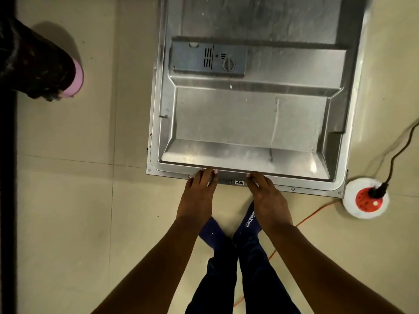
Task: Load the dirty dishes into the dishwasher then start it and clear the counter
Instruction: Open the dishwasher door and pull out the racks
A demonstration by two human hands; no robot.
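Note:
The dishwasher door [249,118] lies fully open and flat below me, its steel inner face up. A grey detergent dispenser [209,58] sits in its upper part. My left hand [199,196] and my right hand [267,198] are both at the door's near edge, either side of the latch [239,182]. The fingers of both hands reach over the rim with the fingertips on the steel lip. No dishes are in view.
A white and red extension socket [365,198] with a black plug lies on the floor tiles right of the door's corner, and an orange cable [317,214] trails from it. Another person's foot [45,71] stands at the far left. My own feet are under my arms.

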